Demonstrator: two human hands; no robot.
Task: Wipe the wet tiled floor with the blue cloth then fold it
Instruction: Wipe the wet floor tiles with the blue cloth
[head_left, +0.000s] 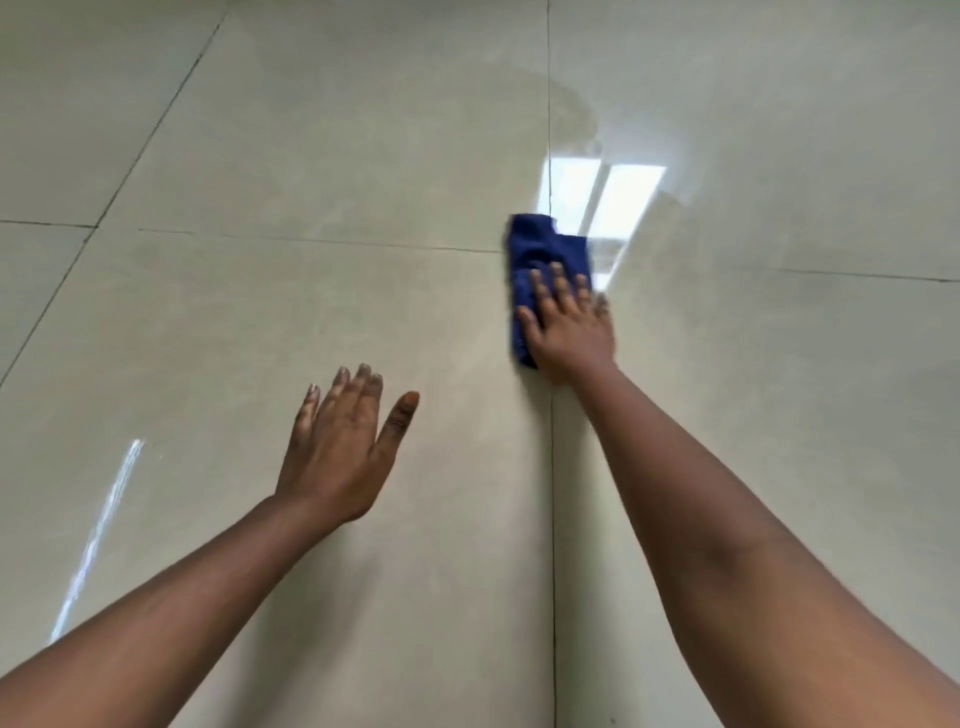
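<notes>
A: Where's the crumpled dark blue cloth?
B: Far right on the glossy beige tiled floor, over a grout line, flat under the right hand, fingers spread.
A: The left hand?
B: Nearer, open wide, holding nothing.

Large glossy beige tiled floor with thin dark grout lines; a bright window reflection gleams on a wet patch, and a pale streak of light lies at left.
</notes>
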